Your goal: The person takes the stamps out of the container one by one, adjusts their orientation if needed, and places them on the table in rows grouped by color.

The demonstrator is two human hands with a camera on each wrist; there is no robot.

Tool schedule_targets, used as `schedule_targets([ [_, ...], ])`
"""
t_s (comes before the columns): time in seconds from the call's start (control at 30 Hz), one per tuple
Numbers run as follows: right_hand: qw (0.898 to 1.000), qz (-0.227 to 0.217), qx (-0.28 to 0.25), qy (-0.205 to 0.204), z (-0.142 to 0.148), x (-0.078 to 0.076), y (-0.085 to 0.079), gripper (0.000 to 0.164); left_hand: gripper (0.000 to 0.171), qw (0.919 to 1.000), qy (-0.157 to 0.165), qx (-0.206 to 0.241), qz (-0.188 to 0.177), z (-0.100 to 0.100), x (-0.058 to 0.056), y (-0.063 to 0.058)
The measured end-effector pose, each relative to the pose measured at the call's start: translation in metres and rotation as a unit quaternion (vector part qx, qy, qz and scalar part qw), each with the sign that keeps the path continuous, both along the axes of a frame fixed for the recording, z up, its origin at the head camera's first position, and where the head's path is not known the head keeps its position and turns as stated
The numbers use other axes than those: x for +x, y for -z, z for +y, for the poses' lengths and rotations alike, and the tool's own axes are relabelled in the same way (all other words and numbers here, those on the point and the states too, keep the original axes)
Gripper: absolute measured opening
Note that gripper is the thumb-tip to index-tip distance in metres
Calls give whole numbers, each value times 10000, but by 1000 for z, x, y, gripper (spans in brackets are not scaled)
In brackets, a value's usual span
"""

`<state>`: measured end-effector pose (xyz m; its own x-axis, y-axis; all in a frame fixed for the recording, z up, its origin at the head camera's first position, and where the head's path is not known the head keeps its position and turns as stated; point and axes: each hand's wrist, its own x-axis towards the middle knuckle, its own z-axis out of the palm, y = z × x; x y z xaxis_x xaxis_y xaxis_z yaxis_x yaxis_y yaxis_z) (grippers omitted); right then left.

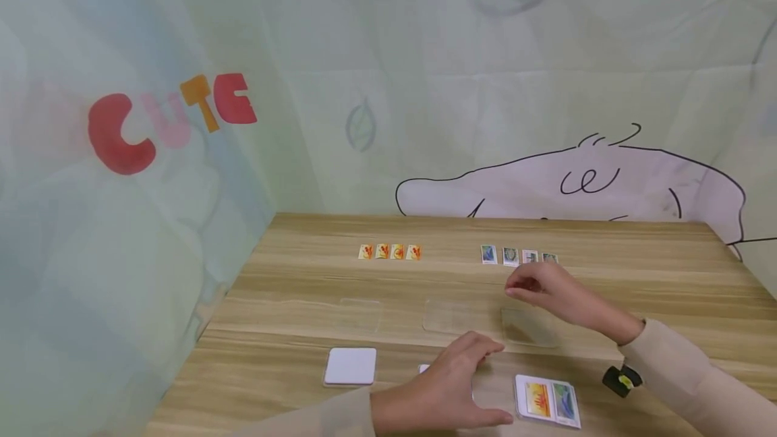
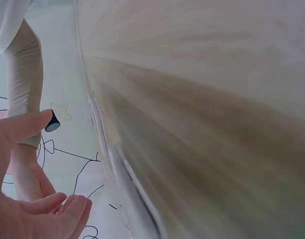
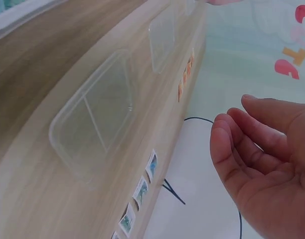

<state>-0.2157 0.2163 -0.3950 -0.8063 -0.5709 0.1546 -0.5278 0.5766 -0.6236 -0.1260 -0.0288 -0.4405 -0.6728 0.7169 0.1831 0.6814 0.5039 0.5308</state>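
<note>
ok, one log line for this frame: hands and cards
left hand: open, over table | right hand: empty, near blue cards | orange cards: untouched

Bright, even light; soft shadows; left-wrist view motion-blurred.

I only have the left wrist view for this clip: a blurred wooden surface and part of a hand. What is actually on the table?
Observer: Near the far edge lie two rows of small cards: orange cards to the left, bluish-green cards to the right.
Operator: Is the left hand on anything?
Observer: The left hand is spread low over the near edge, beside a clear case with two picture cards inside; contact is unclear.
Operator: And the right hand?
Observer: The right hand hovers just before the bluish-green cards, fingers loosely curled, holding nothing.
Operator: Anything else?
Observer: A white case lies near the front left.
</note>
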Motion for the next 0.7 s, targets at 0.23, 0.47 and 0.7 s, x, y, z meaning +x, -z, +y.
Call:
schedule_targets([
  [0.23, 9995, -257, -184, -45, 18, 10, 8, 14, 80, 9981, -149, -26, -594, 7, 0, -9],
  [0.47, 9970, -711, -293, 53, 38, 20, 16, 17, 82, 9974, -166, -110, -695, 13, 1, -7],
  [0.7, 9953, -828, -489, -58, 55, 32, 24, 13, 82, 9989, -112, -172, -432, 22, 3, -5],
])
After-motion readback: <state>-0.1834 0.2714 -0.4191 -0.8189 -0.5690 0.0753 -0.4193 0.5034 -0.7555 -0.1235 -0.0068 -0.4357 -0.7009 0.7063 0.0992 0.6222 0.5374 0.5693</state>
